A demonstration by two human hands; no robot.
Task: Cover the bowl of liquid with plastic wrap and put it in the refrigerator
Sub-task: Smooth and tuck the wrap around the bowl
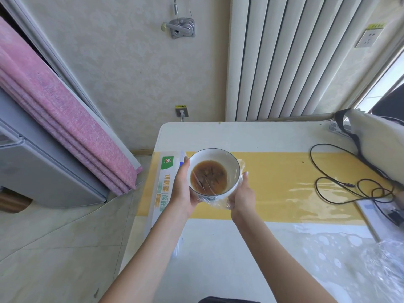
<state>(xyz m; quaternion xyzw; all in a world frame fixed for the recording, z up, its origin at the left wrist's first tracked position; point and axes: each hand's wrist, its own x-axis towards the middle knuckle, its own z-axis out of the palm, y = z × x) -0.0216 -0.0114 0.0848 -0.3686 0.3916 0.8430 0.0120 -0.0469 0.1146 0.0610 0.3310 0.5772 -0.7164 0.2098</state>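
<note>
Both hands, left hand (182, 189) and right hand (241, 196), are cupping the wrapped bowl (213, 171) above the table (218, 248); liquid is sloshing-prone, film slippery, so I'd be supporting underneath.

Light: daylight is pouring in from the window (384, 84) at upper right.
Glare: sheen is spreading over the table (284, 193), lower right.
Edges: straight lines are bowing; corners are softening.

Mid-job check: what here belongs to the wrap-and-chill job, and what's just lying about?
Job: white wrap-covered bowl of brown liquid, held by left hand and right hand; plastic wrap dispenser box; grey refrigerator.
Lying about: black cable; pale bag; pink cloth.
</note>
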